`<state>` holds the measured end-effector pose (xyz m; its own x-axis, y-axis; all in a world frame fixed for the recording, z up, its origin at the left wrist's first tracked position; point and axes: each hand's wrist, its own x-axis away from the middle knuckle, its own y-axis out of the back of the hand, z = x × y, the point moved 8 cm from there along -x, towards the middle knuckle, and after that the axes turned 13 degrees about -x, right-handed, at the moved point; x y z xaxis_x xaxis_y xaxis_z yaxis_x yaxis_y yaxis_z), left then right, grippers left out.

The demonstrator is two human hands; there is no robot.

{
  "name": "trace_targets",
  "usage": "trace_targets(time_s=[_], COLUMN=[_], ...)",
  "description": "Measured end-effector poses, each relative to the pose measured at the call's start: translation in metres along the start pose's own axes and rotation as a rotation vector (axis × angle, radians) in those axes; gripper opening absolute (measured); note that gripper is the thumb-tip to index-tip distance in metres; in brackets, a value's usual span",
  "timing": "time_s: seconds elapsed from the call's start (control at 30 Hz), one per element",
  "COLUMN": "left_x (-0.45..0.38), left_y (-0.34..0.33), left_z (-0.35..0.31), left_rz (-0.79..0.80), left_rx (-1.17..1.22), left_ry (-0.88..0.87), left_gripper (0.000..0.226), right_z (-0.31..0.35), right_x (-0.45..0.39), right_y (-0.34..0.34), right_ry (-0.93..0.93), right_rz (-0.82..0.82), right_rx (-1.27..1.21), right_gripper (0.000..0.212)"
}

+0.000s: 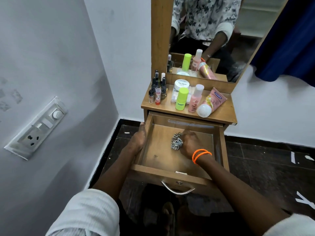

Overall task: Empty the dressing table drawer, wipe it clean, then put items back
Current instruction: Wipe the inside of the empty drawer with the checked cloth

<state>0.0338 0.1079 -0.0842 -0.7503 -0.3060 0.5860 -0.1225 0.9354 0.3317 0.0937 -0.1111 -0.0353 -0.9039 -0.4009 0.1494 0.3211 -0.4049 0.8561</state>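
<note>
— Start with the biggest thing. What stands there?

— A wooden dressing table (221, 114) in the corner, with a tall mirror (221, 31) rising from its back edge. The drawer (170, 172) below the tabletop is pulled right out toward the person, metal handle (177, 189) on its front.

— And relative to that drawer, where are the hands?

— The left hand (138, 140) lies on the drawer's left wall, fingers wrapped over the rim and gripping it. The right hand (189, 143) is down inside the drawer, near the middle of the floor, fingers curled around a bunched grey-and-white cloth (177, 142) that presses on the wood. Two orange bands (200, 155) circle that wrist.

— Anything else in the drawer?

— A small pale scrap (181, 173) against the inside of the front wall, and a tiny dark speck (155, 156) on the floor left of the cloth. I can't tell what either is.

— Where did the contents go?

— I can only say what sits above the drawer, on the tabletop: a clear jar with a white lid (181, 89) toward the back, a pink tube (214, 101) lying on its side at the right, a lime-green bottle (182, 99) and a pink bottle (196, 97) standing side by side, and a cluster of small dark bottles (158, 86) at the left rear corner, with a red-based little tube (158, 96) in front of them.

— And off to the side?

— A switch panel (39, 128) on the wall, well left of the drawer.
</note>
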Motion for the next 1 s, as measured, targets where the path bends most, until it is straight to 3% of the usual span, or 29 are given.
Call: trace_targets(time_s=[0.07,0.13,0.27,0.37,0.5,0.57,0.63,0.73,0.83,1.0], left_x=[-0.002,0.003,0.004,-0.003,0.001,0.000,0.005,0.011,0.012,0.002], left_y=[0.001,0.002,0.005,0.005,0.005,0.006,0.005,0.005,0.008,0.008], left_z=[0.002,0.001,-0.001,0.006,-0.002,-0.004,-0.005,-0.006,-0.007,-0.003], left_rz=[-0.005,-0.024,-0.039,-0.058,-0.111,-0.122,-0.097,-0.104,-0.100,-0.085], left_rx=[-0.011,-0.041,-0.074,-0.062,-0.016,-0.010,-0.011,0.001,-0.039,-0.033], left_ry=[0.024,0.039,0.027,0.042,0.012,-0.008,-0.016,-0.014,-0.026,-0.027], left_gripper=[0.098,0.098,0.105,0.110,0.081,0.070,0.065,0.064,0.076,0.079], right_z=[-0.005,0.002,0.039,0.075,0.093,0.093,0.091,0.076,0.051,-0.009], right_x=[0.011,0.024,0.045,0.038,0.024,0.029,0.043,0.057,0.070,0.087], right_y=[0.000,-0.011,-0.036,-0.053,-0.073,-0.072,-0.060,-0.036,0.001,0.034], right_ry=[-0.059,-0.020,0.076,0.202,0.213,0.231,0.239,0.226,0.173,-0.047], right_rz=[-0.002,0.102,0.334,0.427,0.497,0.536,0.578,0.640,0.650,0.666], right_rx=[-0.032,-0.027,-0.082,-0.094,-0.082,-0.047,0.016,0.097,0.186,0.289], right_gripper=[0.045,0.045,0.021,0.020,0.030,0.019,0.006,0.032,0.014,0.031])
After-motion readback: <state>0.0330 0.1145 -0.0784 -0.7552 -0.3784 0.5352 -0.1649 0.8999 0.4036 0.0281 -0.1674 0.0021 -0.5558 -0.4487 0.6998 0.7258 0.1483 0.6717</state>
